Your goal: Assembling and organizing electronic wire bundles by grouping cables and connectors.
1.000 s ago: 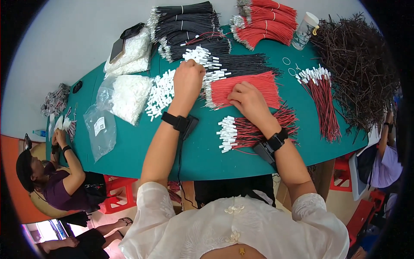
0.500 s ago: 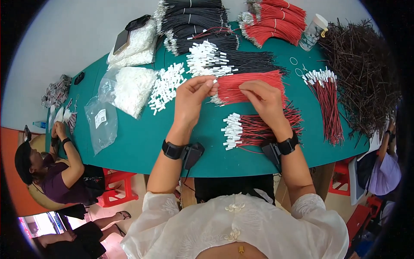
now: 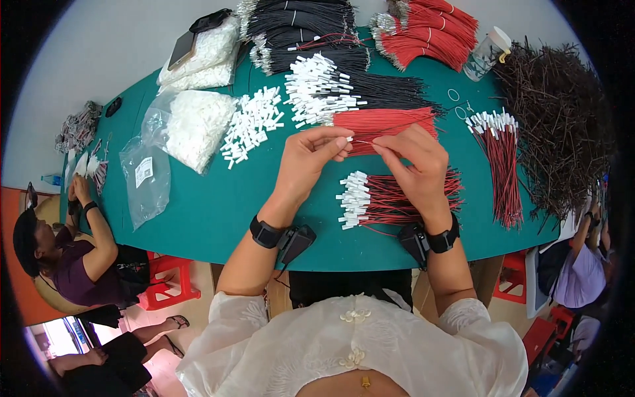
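Evidently the work is partway along, judging by what lies on the green table [image 3: 211,212]. The left hand [image 3: 307,162] pinches a small white connector [image 3: 349,139] between thumb and fingertips, while the right hand [image 3: 423,162] grasps what looks like a thin wire [image 3: 363,141] just beside it; whether the tip sits inside the connector is too small to tell. Two piles of red-and-black wires with white ends, a near pile [image 3: 390,198] and a right-hand pile [image 3: 504,178], look finished. Black wires [image 3: 390,89] whose left ends meet white connectors seem half made. Apparently left to use are the loose red wires [image 3: 383,119], scattered connectors [image 3: 254,126], a bag of white pieces [image 3: 198,126], and the tied black bundles [image 3: 301,33] and red bundles [image 3: 430,33] behind.
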Action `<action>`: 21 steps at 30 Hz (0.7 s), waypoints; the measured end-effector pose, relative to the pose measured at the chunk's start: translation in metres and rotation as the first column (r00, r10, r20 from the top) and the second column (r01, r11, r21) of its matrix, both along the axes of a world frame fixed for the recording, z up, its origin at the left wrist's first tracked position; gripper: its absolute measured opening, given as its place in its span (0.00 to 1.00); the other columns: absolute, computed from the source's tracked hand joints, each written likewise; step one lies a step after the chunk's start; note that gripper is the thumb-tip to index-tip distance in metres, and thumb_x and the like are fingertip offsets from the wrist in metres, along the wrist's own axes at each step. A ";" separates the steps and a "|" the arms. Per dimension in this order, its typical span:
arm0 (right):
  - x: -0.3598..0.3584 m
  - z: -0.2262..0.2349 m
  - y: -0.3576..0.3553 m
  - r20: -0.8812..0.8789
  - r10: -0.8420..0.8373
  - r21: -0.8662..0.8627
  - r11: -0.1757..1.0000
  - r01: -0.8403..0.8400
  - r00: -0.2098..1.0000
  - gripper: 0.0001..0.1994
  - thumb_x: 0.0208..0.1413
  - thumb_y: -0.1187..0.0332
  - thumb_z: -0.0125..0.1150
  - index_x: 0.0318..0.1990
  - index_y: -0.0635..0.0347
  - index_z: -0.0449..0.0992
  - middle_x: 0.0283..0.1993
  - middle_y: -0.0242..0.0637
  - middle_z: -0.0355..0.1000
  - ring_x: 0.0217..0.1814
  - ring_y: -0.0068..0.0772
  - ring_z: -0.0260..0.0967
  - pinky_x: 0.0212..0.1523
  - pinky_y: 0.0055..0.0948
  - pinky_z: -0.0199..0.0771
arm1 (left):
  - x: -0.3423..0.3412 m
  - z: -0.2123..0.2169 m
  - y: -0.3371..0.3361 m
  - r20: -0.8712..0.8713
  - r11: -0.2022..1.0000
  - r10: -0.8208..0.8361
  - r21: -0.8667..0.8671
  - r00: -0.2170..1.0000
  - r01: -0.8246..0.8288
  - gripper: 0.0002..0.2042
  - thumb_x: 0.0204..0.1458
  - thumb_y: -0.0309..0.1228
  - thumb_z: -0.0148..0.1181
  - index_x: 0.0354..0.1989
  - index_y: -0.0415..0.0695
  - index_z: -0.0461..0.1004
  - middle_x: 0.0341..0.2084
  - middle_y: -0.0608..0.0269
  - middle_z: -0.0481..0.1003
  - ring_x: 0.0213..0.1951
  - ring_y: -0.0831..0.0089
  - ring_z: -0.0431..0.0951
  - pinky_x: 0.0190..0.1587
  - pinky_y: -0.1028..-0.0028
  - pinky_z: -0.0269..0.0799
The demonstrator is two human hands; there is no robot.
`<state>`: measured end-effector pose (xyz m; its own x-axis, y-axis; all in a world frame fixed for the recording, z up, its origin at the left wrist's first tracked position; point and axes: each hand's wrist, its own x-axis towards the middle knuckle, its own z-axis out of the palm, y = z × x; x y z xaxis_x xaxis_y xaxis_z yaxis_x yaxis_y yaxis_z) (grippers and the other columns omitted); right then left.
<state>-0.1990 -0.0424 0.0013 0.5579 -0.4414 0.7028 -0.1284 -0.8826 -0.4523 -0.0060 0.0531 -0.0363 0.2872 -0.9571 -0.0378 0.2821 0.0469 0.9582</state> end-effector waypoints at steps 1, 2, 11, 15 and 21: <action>0.000 0.000 -0.001 -0.001 -0.002 0.002 1.000 0.002 1.000 0.08 0.45 0.80 0.73 0.35 0.62 0.84 0.30 0.36 0.78 0.30 0.33 0.72 0.31 0.29 0.69 | -0.001 -0.001 0.000 0.003 1.000 -0.013 -0.011 1.000 0.013 0.11 0.60 0.25 0.65 0.49 0.35 0.81 0.35 0.58 0.83 0.36 0.77 0.81 0.41 0.78 0.77; 0.000 -0.001 -0.002 -0.002 -0.009 -0.022 1.000 0.009 1.000 0.08 0.45 0.80 0.73 0.34 0.62 0.84 0.30 0.35 0.78 0.30 0.34 0.72 0.32 0.29 0.69 | -0.002 -0.001 0.000 0.002 1.000 -0.016 -0.009 1.000 0.016 0.11 0.60 0.25 0.65 0.49 0.35 0.81 0.35 0.58 0.83 0.36 0.77 0.81 0.41 0.78 0.77; 0.001 -0.001 -0.003 0.017 -0.033 -0.112 0.993 0.035 0.999 0.08 0.44 0.78 0.74 0.34 0.61 0.84 0.31 0.34 0.77 0.34 0.35 0.72 0.34 0.31 0.69 | -0.005 -0.001 0.001 -0.018 1.000 0.030 0.000 0.999 -0.030 0.11 0.56 0.23 0.68 0.46 0.35 0.82 0.35 0.58 0.83 0.38 0.77 0.82 0.43 0.78 0.77; 0.003 -0.004 -0.002 0.035 -0.033 -0.036 0.999 0.034 0.999 0.07 0.45 0.78 0.73 0.33 0.61 0.84 0.32 0.34 0.77 0.35 0.35 0.73 0.36 0.31 0.71 | -0.007 0.002 0.002 0.005 0.999 0.041 -0.019 0.999 -0.041 0.10 0.55 0.21 0.68 0.46 0.35 0.82 0.37 0.59 0.83 0.40 0.77 0.82 0.45 0.78 0.78; 0.002 -0.006 -0.002 0.030 -0.018 0.079 0.997 0.016 0.999 0.06 0.45 0.79 0.73 0.33 0.61 0.84 0.32 0.35 0.77 0.36 0.35 0.74 0.38 0.31 0.73 | -0.008 0.004 0.002 -0.017 0.997 0.074 -0.035 0.997 -0.074 0.10 0.54 0.17 0.67 0.44 0.34 0.81 0.39 0.59 0.82 0.42 0.77 0.82 0.47 0.77 0.79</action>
